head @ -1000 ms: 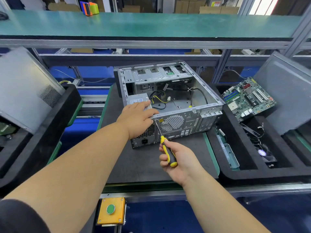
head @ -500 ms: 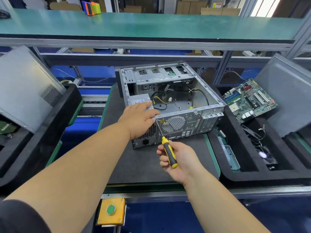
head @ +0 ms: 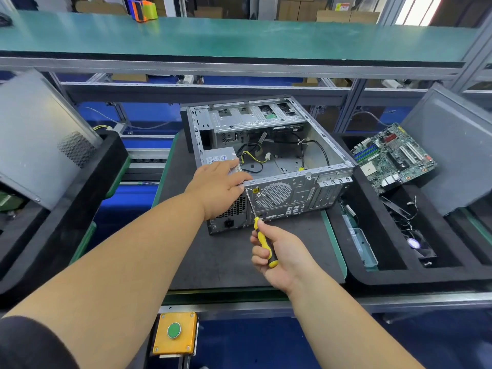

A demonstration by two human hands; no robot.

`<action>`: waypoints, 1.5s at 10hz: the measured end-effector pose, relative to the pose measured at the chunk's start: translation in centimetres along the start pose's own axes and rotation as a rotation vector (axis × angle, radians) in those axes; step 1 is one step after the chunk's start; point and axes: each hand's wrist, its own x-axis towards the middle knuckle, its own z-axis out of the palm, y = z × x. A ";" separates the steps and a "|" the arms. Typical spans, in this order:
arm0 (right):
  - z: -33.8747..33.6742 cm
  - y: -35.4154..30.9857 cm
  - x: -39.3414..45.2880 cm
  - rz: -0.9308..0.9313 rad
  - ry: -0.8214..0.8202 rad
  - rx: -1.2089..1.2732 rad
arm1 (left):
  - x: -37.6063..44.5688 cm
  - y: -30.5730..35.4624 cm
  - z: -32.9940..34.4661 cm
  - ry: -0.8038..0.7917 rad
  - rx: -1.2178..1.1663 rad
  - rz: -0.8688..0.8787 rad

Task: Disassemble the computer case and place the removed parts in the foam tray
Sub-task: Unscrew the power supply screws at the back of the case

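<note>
The computer case [head: 269, 161] lies on its side on the dark mat of the surface [head: 221, 259], open face up, rear panel turned toward the person. Its long axis runs away from the person and slightly leftward. The power supply [head: 219, 159] sits in the near-left corner of the case, directly ahead of both hands.

The left hand [head: 217, 187] rests on top of the power supply and the near rim of the case, fingers extended and lying flat across them, apparently steadying the unit. The right hand [head: 277, 251] is wrapped around the yellow-and-black handle of a screwdriver [head: 259, 230]. The shaft rises up and slightly left, and the tip meets the rear panel just beside the left fingertips, at the upper edge next to the fan grille [head: 273, 194]. The screw itself is too small to make out.

The relation that governs the coming move: the fastening point lies between the 2 hands, above the right hand and just right of the left. The left hand is nearer the power supply and better placed to lift it. The foam tray [head: 372, 272] stands to the right of the case, on the tool hand's side, and already holds a motherboard [head: 394, 155], a fan [head: 415, 243] and a grey panel [head: 452, 145].
</note>
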 end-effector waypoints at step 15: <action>-0.4 -0.3 -0.1 -0.013 0.006 -0.138 | 0.1 -0.1 0.2 -0.001 0.005 0.002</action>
